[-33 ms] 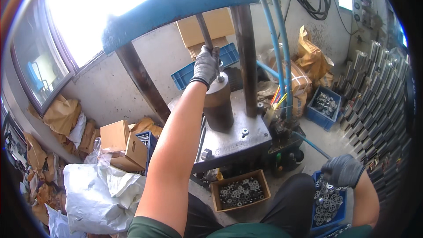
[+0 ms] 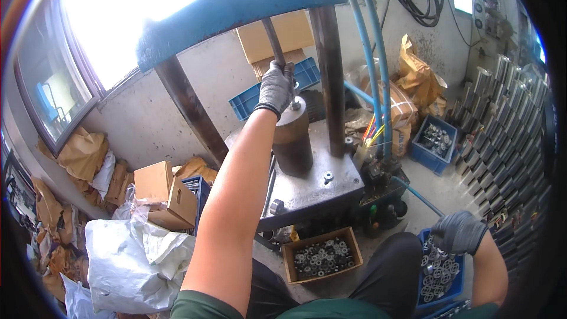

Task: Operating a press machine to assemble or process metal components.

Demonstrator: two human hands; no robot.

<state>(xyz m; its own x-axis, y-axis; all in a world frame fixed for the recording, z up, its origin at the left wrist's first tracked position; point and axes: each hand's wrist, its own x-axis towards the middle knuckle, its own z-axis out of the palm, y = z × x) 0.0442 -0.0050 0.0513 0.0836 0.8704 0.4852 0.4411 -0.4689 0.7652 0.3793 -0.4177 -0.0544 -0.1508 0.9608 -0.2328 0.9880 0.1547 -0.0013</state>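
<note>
My left hand (image 2: pixel 275 90), in a grey knit glove, reaches forward into a press with a blue top beam (image 2: pixel 248 1). Its fingers close around the lower end of the dark vertical press rod (image 2: pixel 273 38); whether a small part is also in them is hidden. Just below stands a thick metal cylinder (image 2: pixel 293 147) with a short shiny pin (image 2: pixel 295 104) on top. It rests upright on the steel press table (image 2: pixel 336 190). At the right, my gloved right hand (image 2: pixel 460 233) is closed around the end of a thin blue lever (image 2: pixel 420 197).
Between my knees is a cardboard box (image 2: pixel 322 275) of small metal parts. Blue bins hold ring-shaped parts (image 2: pixel 440 274) and other metal pieces (image 2: pixel 436 140). Stacked metal tubes (image 2: pixel 502 142) line the right side. White sacks (image 2: pixel 127 266) and cartons (image 2: pixel 155 180) lie left. Blue hoses (image 2: pixel 385 82) hang beside the press.
My right hand and the lever's end sit very slightly lower than before. The left hand has not visibly moved.
</note>
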